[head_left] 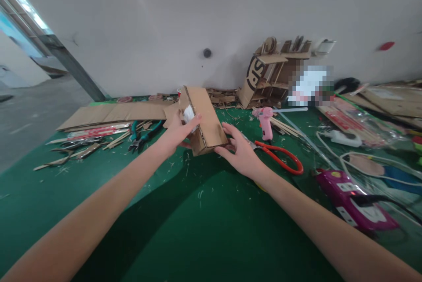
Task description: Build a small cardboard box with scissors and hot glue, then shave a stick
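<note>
Between my two hands is a long brown cardboard box (206, 112), tilted just over the green table (204, 229). Its cut corrugated edges show, and a white patch lies on its left side. My left hand (180, 130) grips that left side, thumb on top near the white patch and other fingers partly hidden behind the box. At the near right corner, my right hand (239, 150) holds the box with bent fingers and thumb. Scissors with red handles (283, 159) lie just beyond my right wrist. A pink glue gun (265, 121) is to the right of the box.
Teal-handled pliers (141, 137), wooden sticks and a flat cardboard strip (115, 112) lie at left. A cardboard shelf (270, 75) stands against the wall at back right. On the right are a purple power strip (354, 200), cables and plastic packaging. Cardboard scraps line the wall.
</note>
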The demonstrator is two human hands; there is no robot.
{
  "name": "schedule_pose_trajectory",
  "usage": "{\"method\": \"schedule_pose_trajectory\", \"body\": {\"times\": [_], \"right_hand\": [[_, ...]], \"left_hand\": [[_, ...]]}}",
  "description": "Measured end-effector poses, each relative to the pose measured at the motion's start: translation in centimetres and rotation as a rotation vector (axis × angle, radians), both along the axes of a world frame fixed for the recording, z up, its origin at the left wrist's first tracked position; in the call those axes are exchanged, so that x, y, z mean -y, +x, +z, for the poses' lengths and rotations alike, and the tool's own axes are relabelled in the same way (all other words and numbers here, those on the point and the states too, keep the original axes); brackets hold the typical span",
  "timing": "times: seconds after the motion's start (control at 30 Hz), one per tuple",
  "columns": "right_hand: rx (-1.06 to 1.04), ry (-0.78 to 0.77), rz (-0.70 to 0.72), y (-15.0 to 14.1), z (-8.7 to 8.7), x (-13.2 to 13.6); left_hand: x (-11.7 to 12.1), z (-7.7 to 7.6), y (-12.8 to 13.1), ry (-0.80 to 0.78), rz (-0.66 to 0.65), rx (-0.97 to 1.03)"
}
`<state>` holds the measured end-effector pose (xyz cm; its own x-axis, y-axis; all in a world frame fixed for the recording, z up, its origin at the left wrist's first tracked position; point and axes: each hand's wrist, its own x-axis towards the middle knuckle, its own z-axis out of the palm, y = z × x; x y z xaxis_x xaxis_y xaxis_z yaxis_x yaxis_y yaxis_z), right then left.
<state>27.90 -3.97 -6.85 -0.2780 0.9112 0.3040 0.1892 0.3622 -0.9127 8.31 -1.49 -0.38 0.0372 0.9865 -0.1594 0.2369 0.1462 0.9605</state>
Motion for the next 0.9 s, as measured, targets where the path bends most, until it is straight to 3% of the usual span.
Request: {"method": "schedule_pose_trajectory", "body": {"times": [0.2,0.4,0.57,0.67,0.77,0.9], "right_hand": [[0.050,0.074,-0.049,0.3,-0.1,-0.1],[0.080,0.081,-0.077,0.3,0.4,0.3],[0.082,0.175,-0.056,0.1,0.2,0.4],[0.128,0.255,-0.012,-0.1,0.0,0.6],[0.283,0.353,0.032,-0.3,0.2,1.0],[0.518,0.559,0.148,-0.7,0.9,1.8]], "left_hand": [[-0.3,-0.3,-0.9,0.133,-0.259,0.101],[-0.6,-1.0,-1.4,0.203,-0.289,0.140],[-1.0,-1.2,-2.1,0.211,-0.323,0.211],[-1.3,-1.3,-2.3,0.220,-0.286,0.299],[-1.6,-1.8,-2.1,0.293,-0.158,0.372],[-2.4,-2.5,-2.0,0.633,-0.041,0.408]]}}
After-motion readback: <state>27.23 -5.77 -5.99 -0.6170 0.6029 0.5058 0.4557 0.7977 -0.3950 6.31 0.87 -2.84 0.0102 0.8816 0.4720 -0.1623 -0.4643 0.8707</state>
